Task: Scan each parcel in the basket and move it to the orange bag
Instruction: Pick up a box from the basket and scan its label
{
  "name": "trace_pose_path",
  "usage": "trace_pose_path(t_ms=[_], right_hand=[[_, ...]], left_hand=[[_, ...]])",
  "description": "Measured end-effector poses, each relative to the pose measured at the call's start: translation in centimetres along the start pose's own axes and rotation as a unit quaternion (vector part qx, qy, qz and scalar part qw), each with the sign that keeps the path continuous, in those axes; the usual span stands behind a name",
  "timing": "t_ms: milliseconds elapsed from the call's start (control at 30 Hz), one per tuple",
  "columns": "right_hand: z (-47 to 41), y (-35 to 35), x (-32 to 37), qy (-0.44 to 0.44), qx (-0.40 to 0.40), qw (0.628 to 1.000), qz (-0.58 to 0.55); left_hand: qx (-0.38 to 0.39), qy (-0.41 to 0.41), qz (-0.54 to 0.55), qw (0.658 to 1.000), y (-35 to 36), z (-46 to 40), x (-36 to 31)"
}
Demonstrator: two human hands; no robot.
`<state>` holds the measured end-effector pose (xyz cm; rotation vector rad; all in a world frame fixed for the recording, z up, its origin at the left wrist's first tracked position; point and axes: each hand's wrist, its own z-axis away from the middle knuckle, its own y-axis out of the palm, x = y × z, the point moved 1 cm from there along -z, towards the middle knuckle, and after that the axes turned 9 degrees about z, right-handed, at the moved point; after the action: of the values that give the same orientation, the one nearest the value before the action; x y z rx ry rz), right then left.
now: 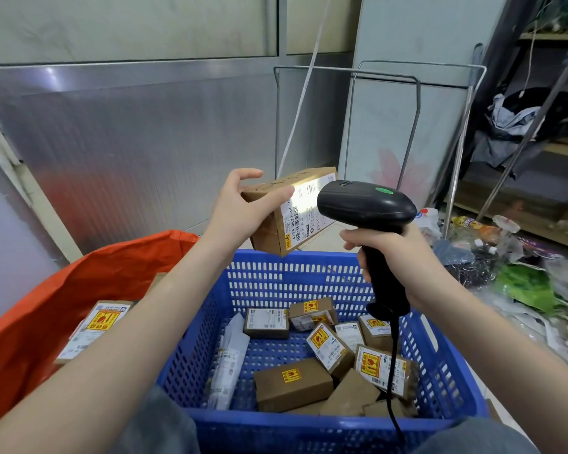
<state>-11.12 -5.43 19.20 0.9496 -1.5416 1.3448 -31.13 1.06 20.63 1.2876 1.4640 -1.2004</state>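
Observation:
My left hand (243,204) grips a brown cardboard parcel (276,221) above the far rim of the blue basket (440,371), its white label turned to the right. My right hand (397,257) grips the handle of a black barcode scanner (364,204), whose head points at the label; a bright light patch falls on the label. Several brown parcels (292,383) with yellow and red stickers lie in the basket, along with a white plastic mailer (227,358). The orange bag (46,309) stands open to the left of the basket and holds a labelled parcel (92,329).
A wire metal frame (374,80) stands behind the basket against a white panel. Plastic bags and litter (522,273) cover the floor at right, below wooden shelves (538,191). A metal-clad wall (128,132) runs behind. The scanner's black cable (392,371) hangs into the basket.

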Motion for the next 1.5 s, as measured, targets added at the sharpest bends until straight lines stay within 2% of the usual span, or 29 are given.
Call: trace_pose_path(t_ms=[733, 1033, 1500], right_hand=[[-0.4, 0.3, -0.7, 0.001, -0.005, 1.000, -0.015], [-1.7, 3.1, -0.2, 0.000, 0.015, 0.999, -0.040], [-7.2, 18.6, -0.8, 0.043, 0.094, 0.994, -0.028]], left_hand=[[-0.016, 0.002, 0.010, 1.000, -0.2, -0.5, 0.9], [-0.039, -0.015, 0.031, 0.999, -2.5, -1.1, 3.0], [-0.223, -0.064, 0.053, 0.971, -16.9, -2.6, 11.7]])
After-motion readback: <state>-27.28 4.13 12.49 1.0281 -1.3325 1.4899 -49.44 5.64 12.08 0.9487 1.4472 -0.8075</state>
